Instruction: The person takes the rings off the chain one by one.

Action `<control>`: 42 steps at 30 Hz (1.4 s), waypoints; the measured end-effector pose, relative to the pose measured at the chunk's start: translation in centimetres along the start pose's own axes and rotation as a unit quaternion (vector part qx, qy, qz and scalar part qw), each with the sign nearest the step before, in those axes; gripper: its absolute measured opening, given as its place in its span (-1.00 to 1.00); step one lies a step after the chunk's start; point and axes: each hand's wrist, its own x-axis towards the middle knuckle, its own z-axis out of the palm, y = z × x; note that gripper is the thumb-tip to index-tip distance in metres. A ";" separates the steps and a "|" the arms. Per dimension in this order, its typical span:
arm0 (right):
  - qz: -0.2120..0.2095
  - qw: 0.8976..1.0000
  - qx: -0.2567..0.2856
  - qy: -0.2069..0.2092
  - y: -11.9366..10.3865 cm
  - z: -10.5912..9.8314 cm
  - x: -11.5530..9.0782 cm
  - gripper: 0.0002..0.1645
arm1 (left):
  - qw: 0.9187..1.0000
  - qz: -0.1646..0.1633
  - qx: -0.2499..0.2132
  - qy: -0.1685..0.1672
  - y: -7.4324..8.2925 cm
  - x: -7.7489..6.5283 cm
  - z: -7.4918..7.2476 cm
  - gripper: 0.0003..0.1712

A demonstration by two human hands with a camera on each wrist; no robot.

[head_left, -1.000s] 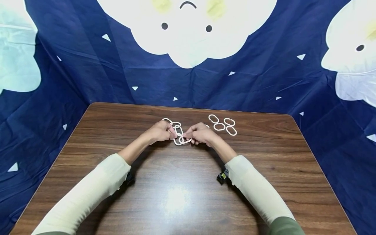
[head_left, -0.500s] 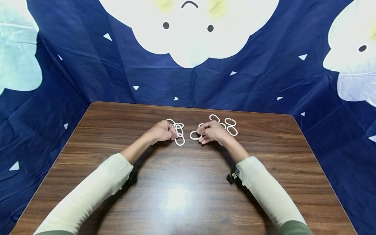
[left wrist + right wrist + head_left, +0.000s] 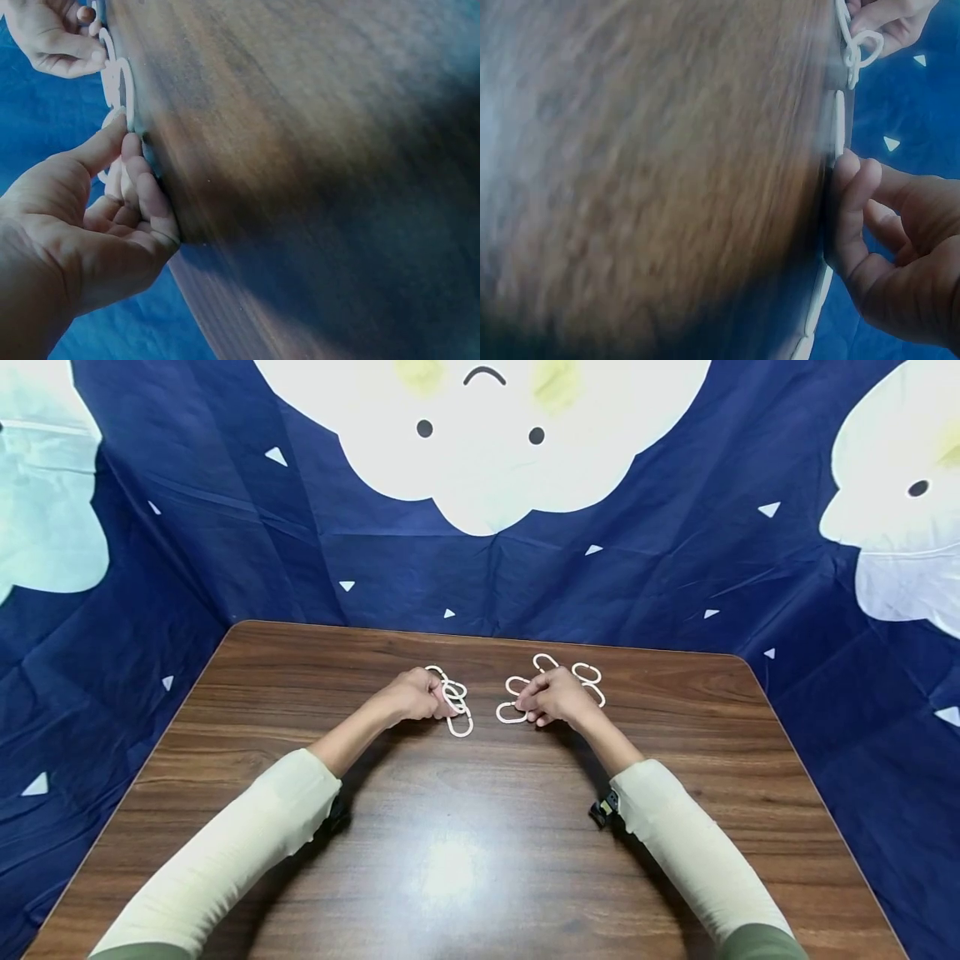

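Above a table (image 3: pixel 645 877), arms (image 3: pixel 225 852) angled inward, left hand (image 3: pixel 415 696) pinching chained links (image 3: pixel 455 697), right hand (image 3: pixel 557 695) 1 link (image 3: pixel 512 721).

Head view looks forward-down over the table (image 3: pixel 465 793); close, sidelong wrist views apparently share white links (image 3: pixel 130 90).

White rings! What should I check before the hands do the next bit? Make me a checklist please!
1. Left hand gripping the ring chain: ok, thumb and finger pinch it.
2. Right hand on the single ring: ok, fingers hold one end.
3. The single ring joined to the ring chain: not ok, there is space between them.
4. The ring chain spread out: not ok, some of it overlaps in a bunch.
5. Opening in the single ring easy to see: cannot tell, fingers cover one end.
6. Spare rings nearby: ok, they lie around the right hand.
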 end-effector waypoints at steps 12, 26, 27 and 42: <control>-0.020 0.995 -0.081 0.050 0.5 -0.4 -0.2 -0.96 | 0.990 -0.021 -0.108 -0.091 -0.4 0.2 -1.0 -0.80; -0.035 0.995 -0.089 0.008 -0.6 2.7 -1.9 -0.86 | 0.985 -0.043 -0.131 -0.103 0.1 0.5 -1.3 -0.78; -0.035 0.996 -0.085 0.001 -0.7 3.0 -1.9 -0.85 | 0.985 -0.044 -0.131 -0.104 0.1 0.5 -1.3 -0.79; -0.008 0.995 -0.090 -0.029 -3.1 6.7 -1.0 -0.75 | 0.980 -0.062 -0.163 -0.092 0.2 0.6 -1.2 -0.94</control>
